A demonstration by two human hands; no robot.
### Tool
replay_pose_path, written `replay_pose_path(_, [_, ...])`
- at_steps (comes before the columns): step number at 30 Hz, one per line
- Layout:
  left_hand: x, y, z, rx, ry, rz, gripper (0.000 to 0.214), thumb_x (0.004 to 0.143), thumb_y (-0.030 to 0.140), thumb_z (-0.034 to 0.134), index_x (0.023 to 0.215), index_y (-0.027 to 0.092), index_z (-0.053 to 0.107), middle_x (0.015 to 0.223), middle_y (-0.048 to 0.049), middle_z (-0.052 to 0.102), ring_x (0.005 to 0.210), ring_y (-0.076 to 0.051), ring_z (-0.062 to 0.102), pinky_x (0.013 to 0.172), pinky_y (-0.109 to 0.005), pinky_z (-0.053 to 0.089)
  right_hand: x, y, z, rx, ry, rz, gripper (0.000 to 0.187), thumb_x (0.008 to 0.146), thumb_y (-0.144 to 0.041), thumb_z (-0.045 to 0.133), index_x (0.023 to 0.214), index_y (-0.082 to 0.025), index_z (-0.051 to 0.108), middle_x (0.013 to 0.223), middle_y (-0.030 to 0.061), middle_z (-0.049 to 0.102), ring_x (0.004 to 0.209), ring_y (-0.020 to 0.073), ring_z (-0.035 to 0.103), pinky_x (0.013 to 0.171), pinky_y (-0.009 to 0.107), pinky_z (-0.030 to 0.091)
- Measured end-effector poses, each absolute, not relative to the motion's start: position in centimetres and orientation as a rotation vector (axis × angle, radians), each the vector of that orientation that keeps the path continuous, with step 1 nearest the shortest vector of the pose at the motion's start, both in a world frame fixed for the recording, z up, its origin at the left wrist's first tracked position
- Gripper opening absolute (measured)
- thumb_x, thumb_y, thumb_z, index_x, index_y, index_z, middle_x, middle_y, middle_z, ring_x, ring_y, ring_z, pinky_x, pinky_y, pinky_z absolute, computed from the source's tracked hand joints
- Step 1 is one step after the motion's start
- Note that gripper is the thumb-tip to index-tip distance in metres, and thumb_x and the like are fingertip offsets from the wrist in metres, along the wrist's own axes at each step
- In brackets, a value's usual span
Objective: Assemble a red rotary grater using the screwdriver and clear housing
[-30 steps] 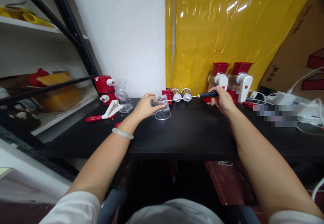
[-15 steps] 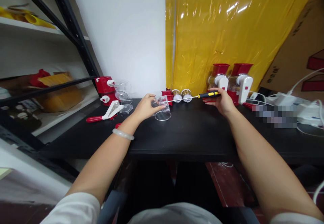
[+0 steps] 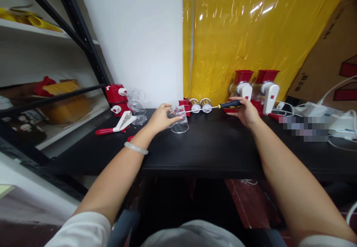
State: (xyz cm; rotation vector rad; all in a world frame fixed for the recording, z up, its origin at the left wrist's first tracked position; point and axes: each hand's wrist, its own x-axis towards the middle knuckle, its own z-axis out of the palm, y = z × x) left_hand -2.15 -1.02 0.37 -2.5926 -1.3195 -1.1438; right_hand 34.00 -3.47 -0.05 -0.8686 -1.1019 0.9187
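Observation:
My left hand grips a clear plastic part with a round rim, held just over the black table. In my right hand is a screwdriver with a black and yellow handle, its long shaft lying almost level and pointing left. The shaft's end reaches the clear part; the exact tip and any screw are too small to make out. Behind the shaft stand two metal grater drums and a small red part.
Red housings, clear parts and a white-and-red crank handle lie at the left of the black table. At the right stand two red-and-white rotary graters, then white chargers and cables. A shelf rack borders the left.
The screwdriver handle has turned about its axis in my right hand, showing less yellow on its side. My left hand and the clear part keep their place.

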Motion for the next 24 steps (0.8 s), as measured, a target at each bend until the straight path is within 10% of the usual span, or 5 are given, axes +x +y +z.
replay_pose_path(8, [-2.12, -1.02, 0.32, -2.594, -1.343, -1.161, 0.047, 0.073, 0.063, 0.068, 0.089, 0.019, 0.069, 0.121, -0.0104, 0.058, 0.116, -0.026, 0.058, 0.107, -0.041, 0.043, 34.08, -3.3, -0.29, -0.992, -1.163, 0.758, 0.043, 0.083, -0.062, 0.052, 0.081, -0.021, 0.064, 0.037, -0.004, 0.044, 0.034, 0.0159, 0.049, 0.05, 0.036, 0.054])
replay_pose_path(15, [-2.09, -1.15, 0.45, -2.611, -1.33, -1.158, 0.046, 0.074, 0.063, 0.068, 0.089, 0.02, 0.068, 0.12, -0.01, 0.058, 0.115, -0.026, 0.058, 0.106, -0.041, 0.044, 33.95, -3.23, -0.14, -0.897, -1.099, 0.901, 0.027, 0.074, -0.04, 0.061, 0.097, -0.026, 0.056, 0.078, -0.0021, 0.067, 0.063, 0.0184, 0.07, 0.053, 0.03, 0.055])
replay_pose_path(24, [-2.04, -1.09, 0.37, -2.592, -1.353, -1.152, 0.045, 0.074, 0.061, 0.069, 0.088, 0.019, 0.068, 0.122, -0.011, 0.057, 0.116, -0.026, 0.058, 0.108, -0.041, 0.042, 33.96, -3.18, -0.31, -1.042, -1.148, 0.769, 0.035, 0.085, -0.056, 0.05, 0.078, -0.022, 0.054, 0.045, -0.0044, 0.051, 0.031, 0.0108, 0.044, 0.04, 0.027, 0.048])
